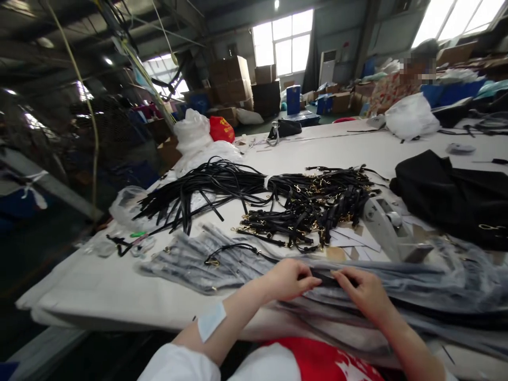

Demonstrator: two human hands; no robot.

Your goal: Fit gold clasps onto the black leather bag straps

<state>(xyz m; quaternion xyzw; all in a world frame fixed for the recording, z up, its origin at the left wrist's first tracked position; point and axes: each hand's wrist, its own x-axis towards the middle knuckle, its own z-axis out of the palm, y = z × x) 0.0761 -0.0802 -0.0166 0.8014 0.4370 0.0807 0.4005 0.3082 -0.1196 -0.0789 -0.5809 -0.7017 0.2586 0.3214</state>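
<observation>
My left hand (289,279) and my right hand (360,290) are close together over the near side of the table, fingers closed. Between them they grip a black strap (326,278). One thin end of it runs off to the left past my left hand and ends in a gold clip (213,262). Under both hands lie several straps in clear plastic sleeves (178,263). Just beyond is a pile of short black straps with gold clips (273,221), beside a tied bundle of long black straps (214,177).
A grey tape dispenser (391,227) stands beyond my right hand, near a black bag (452,196). White plastic bags (192,129) and a red bag (221,129) lie at the far left. A person (391,87) is across the table (313,145), at the right.
</observation>
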